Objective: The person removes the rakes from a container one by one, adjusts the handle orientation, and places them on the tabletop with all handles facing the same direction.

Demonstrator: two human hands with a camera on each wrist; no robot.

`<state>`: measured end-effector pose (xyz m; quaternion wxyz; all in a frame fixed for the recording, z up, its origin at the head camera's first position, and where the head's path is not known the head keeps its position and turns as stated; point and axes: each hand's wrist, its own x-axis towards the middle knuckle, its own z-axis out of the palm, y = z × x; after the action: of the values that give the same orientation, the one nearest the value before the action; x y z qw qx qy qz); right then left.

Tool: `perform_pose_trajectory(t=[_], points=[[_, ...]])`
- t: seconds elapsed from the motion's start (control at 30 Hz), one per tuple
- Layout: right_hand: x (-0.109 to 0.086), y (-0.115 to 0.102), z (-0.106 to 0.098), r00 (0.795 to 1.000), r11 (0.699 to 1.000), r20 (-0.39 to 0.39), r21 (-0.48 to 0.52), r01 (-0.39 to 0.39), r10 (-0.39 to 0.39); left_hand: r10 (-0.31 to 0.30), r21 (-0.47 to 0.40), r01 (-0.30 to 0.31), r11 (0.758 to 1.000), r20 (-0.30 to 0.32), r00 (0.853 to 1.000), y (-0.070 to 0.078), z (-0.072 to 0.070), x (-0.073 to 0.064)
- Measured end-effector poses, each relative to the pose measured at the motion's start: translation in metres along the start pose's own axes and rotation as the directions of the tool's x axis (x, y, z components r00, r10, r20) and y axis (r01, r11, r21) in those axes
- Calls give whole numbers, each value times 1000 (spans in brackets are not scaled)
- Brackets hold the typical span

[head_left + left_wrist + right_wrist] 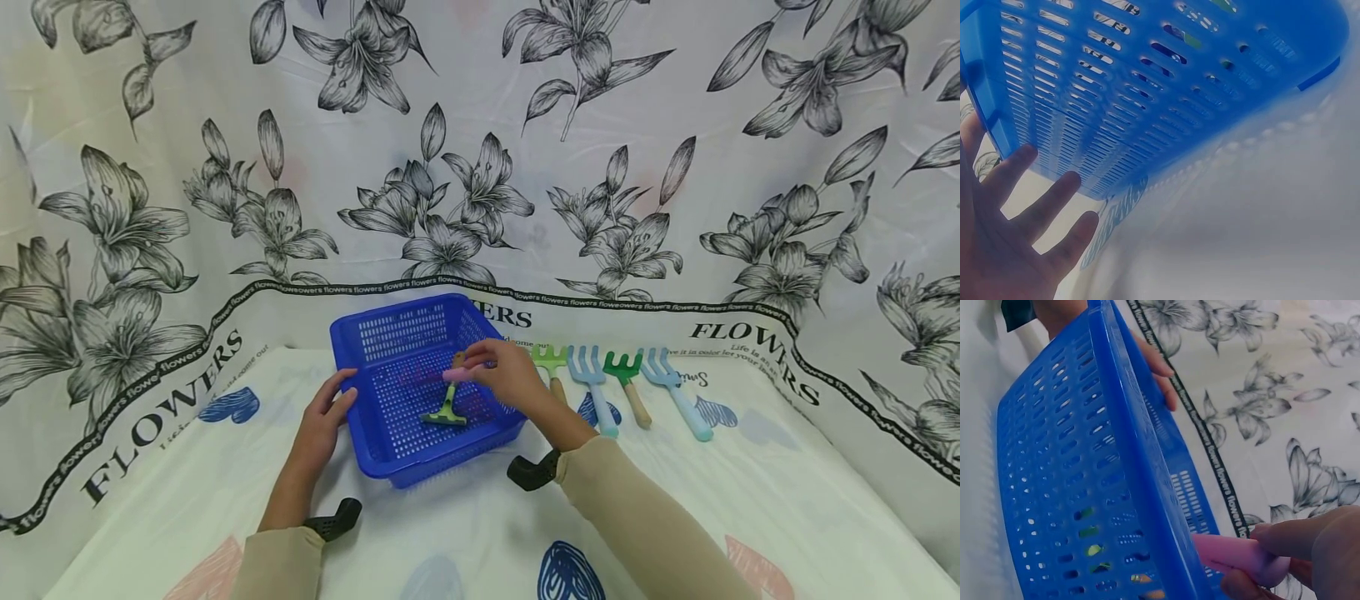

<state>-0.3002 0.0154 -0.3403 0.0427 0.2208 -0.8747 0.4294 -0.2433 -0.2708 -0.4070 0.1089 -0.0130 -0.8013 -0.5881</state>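
Note:
A blue plastic basket with slotted walls stands before me. My left hand holds its left rim, thumb and a finger over the edge. In the left wrist view the other fingers spread along the outer wall. Over the basket, my right hand pinches the pink handle of a small hand rake between thumb and fingers. Blurred magenta tines point left. A lime-green garden tool lies on the basket floor. From the right wrist camera, the basket's near wall hides the far part of the pink rake.
Right of the basket several hand rakes lie in a row: a light green rake, a blue rake, a dark green rake and a light blue rake. A flower-printed cloth hangs behind the table.

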Motion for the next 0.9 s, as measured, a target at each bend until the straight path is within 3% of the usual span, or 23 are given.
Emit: perform_pose_trajectory(t=[0.17,0.3,0.5,0.73,0.9], points=[[-8,5,-9,1000,1000,-20,12,-15,15,3,3,-3,1000,-11,1000,-23,0,10],[-13,11,-19,999,999,-47,53,-10,13,14,7,-14,1000,-19,1000,-30,-1,14],[-23,18,-38,997,996,-68,85,30,-24,23,12,-22,1000,-16,1000,-23,-2,10],[-34,21,-57,996,997,-84,64,40,-35,22,11,-21,1000,-6,1000,9,1,-7],[-41,20,-67,995,1000,-102,25,7,-5,39,11,-39,999,-10,999,-10,0,3]])
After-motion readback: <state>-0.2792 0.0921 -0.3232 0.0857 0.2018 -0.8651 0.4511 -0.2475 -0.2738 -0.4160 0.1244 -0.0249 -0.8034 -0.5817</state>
